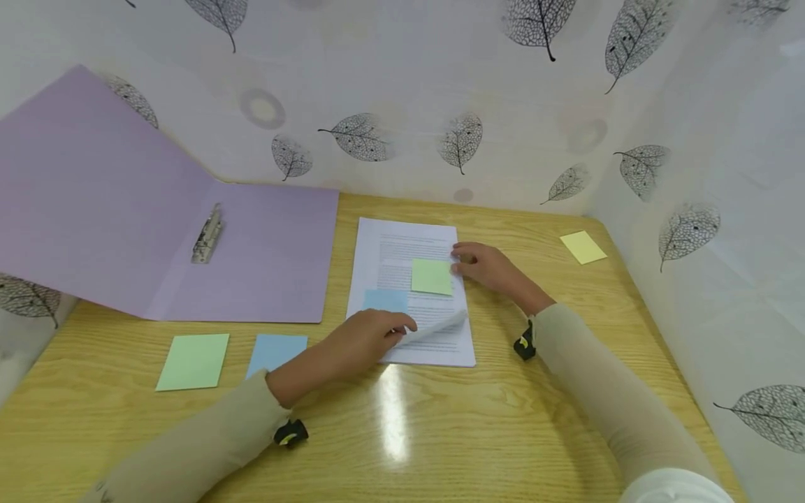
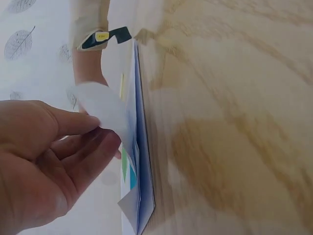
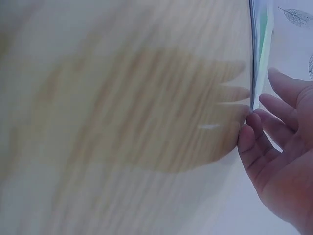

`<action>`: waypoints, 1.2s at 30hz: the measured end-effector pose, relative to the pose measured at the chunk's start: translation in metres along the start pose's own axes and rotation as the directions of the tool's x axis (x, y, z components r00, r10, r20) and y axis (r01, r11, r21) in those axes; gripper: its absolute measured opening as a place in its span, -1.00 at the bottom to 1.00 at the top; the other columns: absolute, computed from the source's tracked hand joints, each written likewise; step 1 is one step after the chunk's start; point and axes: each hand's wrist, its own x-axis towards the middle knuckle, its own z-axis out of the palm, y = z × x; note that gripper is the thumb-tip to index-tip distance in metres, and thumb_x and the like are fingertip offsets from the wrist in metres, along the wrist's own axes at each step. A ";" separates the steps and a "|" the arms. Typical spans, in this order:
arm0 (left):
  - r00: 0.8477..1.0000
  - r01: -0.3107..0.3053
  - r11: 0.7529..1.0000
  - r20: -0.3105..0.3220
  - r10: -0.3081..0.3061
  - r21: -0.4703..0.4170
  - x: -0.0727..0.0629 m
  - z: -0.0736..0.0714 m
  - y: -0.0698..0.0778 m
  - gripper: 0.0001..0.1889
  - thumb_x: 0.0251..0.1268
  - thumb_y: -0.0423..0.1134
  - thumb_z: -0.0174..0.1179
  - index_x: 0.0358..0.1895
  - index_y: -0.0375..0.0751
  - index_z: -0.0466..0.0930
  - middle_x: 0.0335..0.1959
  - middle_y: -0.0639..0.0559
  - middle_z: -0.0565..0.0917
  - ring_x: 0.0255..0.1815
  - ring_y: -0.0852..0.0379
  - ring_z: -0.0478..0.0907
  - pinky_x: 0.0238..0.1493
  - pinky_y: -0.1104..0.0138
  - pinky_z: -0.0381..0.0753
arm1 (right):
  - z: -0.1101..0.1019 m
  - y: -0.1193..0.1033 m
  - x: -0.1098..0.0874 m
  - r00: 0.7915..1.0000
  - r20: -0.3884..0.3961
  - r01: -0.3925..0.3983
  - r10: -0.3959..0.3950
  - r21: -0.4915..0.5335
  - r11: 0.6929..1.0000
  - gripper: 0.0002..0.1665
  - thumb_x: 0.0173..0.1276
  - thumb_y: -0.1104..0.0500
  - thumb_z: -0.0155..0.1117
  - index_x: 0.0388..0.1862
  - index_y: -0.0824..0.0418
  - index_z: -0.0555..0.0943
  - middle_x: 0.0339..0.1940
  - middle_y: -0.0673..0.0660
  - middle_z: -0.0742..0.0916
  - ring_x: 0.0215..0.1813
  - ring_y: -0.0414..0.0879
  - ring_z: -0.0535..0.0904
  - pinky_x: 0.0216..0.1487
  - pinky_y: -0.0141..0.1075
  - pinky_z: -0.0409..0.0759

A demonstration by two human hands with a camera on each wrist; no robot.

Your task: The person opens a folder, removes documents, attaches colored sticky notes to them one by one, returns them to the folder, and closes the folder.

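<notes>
A stack of printed sheets (image 1: pixel 415 241) lies in the middle of the wooden table. My left hand (image 1: pixel 367 337) is at its lower left and pinches the lower edge of the top sheet between thumb and fingers. That edge curls upward, as the lifted paper (image 2: pixel 105 105) in the left wrist view shows. A green sticky note (image 1: pixel 431 276) sits on the page, and a pale blue note (image 1: pixel 386 300) is partly hidden by my left hand. Along the stack's right edge my right hand (image 1: pixel 490 269) rests with loosely bent fingers, fingertips (image 3: pixel 246 134) right at the paper's side.
To the left stands an opened purple folder (image 1: pixel 270 251) with a metal clip (image 1: pixel 208 234), its cover leaning up. Near the left front lie a green note (image 1: pixel 193 361) and a blue note (image 1: pixel 274 351), partly behind my left forearm. A yellow note (image 1: pixel 583 246) is far right. Leaf-patterned curtain (image 1: pixel 409 91) surrounds the table.
</notes>
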 end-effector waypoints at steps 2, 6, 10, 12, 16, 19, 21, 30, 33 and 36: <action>1.000 0.011 1.000 -0.021 -0.011 -0.027 -0.002 -0.004 -0.002 -0.69 0.53 -0.34 0.10 0.20 0.03 0.63 -0.01 0.06 0.75 -0.08 0.21 0.64 -0.09 0.31 0.62 | -0.002 0.000 -0.001 1.000 0.001 0.000 0.000 0.022 1.000 -0.40 0.54 -0.03 0.18 0.48 0.10 0.43 0.55 0.13 0.42 0.54 0.15 0.29 0.52 0.11 0.26; 0.996 0.046 0.992 -0.070 -0.055 -0.118 -0.007 -0.011 -0.005 -0.55 0.55 -0.33 0.07 0.38 0.15 0.46 0.01 0.03 0.72 -0.16 0.22 0.63 -0.21 0.34 0.60 | -0.008 0.002 -0.005 1.000 -0.010 -0.009 0.009 0.066 0.998 -0.40 0.54 -0.04 0.18 0.48 0.10 0.43 0.54 0.17 0.43 0.41 0.20 0.43 0.39 0.13 0.41; 0.988 0.064 0.972 -0.119 -0.093 -0.228 -0.011 -0.016 -0.008 -0.40 0.58 -0.30 0.02 0.55 0.32 0.20 0.07 -0.01 0.67 -0.27 0.21 0.63 -0.40 0.34 0.57 | -0.013 0.006 -0.014 0.999 -0.040 -0.029 0.032 0.081 0.996 -0.38 0.54 -0.11 0.17 0.48 0.08 0.43 0.48 0.21 0.49 0.27 0.19 0.53 0.19 0.06 0.56; 0.982 0.064 0.964 -0.155 -0.107 -0.258 -0.012 -0.019 -0.010 -0.34 0.59 -0.29 -0.01 0.58 0.40 0.09 0.07 -0.02 0.65 -0.34 0.21 0.62 -0.48 0.35 0.54 | -0.015 0.007 -0.021 0.997 -0.058 -0.039 0.044 0.087 0.995 -0.37 0.53 -0.12 0.17 0.48 0.08 0.44 0.41 0.25 0.54 0.16 0.18 0.59 0.08 0.01 0.61; 0.965 0.055 0.952 -0.229 -0.128 -0.300 -0.017 -0.025 -0.011 -0.35 0.59 -0.29 0.00 0.58 0.38 0.10 0.06 -0.03 0.62 -0.37 0.22 0.62 -0.43 0.36 0.59 | -0.015 0.009 -0.037 0.997 -0.066 -0.041 0.048 0.093 0.995 -0.37 0.53 -0.10 0.19 0.48 0.10 0.43 0.31 0.29 0.59 0.07 0.15 0.61 -0.04 -0.07 0.61; 0.951 0.043 0.935 -0.271 -0.146 -0.353 -0.022 -0.030 -0.013 -0.46 0.60 -0.29 0.00 0.53 0.23 0.28 0.04 -0.02 0.57 -0.29 0.19 0.64 -0.27 0.37 0.69 | -0.010 0.006 -0.049 0.999 -0.042 -0.030 0.034 0.096 0.995 -0.36 0.52 -0.08 0.22 0.48 0.12 0.43 0.33 0.27 0.58 0.11 0.13 0.57 -0.01 -0.08 0.57; 0.943 0.041 0.917 -0.289 -0.167 -0.396 -0.025 -0.033 -0.016 -0.52 0.61 -0.27 -0.02 0.50 0.13 0.35 0.10 -0.02 0.54 -0.20 0.16 0.67 -0.17 0.33 0.73 | -0.004 0.004 -0.055 1.000 -0.028 -0.005 0.008 0.098 0.995 -0.35 0.50 -0.05 0.25 0.48 0.14 0.42 0.38 0.25 0.56 0.12 0.11 0.55 0.01 -0.09 0.55; 0.876 0.063 0.869 -0.391 -0.284 -0.490 -0.040 -0.054 -0.036 -0.53 0.57 -0.10 0.07 0.46 -0.02 0.41 0.10 -0.06 0.52 -0.15 0.08 0.62 -0.22 0.32 0.68 | 0.021 0.004 -0.057 0.994 0.020 0.112 -0.112 -0.007 0.994 -0.28 0.39 0.00 0.39 0.47 0.18 0.44 0.52 0.18 0.45 0.23 0.06 0.52 0.23 -0.04 0.52; 0.839 0.080 0.855 -0.428 -0.334 -0.512 -0.047 -0.061 -0.044 -0.50 0.54 -0.06 0.12 0.46 -0.01 0.41 0.10 -0.05 0.54 -0.15 0.15 0.62 -0.20 0.37 0.69 | 0.023 0.003 -0.058 0.993 0.035 0.118 -0.116 -0.031 0.993 -0.22 0.38 0.01 0.40 0.49 0.24 0.41 0.55 0.20 0.40 0.50 0.17 0.35 0.43 0.09 0.40; 0.800 0.072 0.827 -0.463 -0.382 -0.558 -0.054 -0.069 -0.051 -0.48 0.52 -0.11 0.15 0.48 -0.04 0.39 0.16 -0.11 0.54 -0.12 0.30 0.65 -0.08 0.45 0.70 | 0.024 0.000 -0.059 0.991 0.035 0.129 -0.127 -0.065 0.990 -0.23 0.38 0.02 0.40 0.48 0.25 0.41 0.55 0.20 0.40 0.58 0.21 0.23 0.49 0.12 0.30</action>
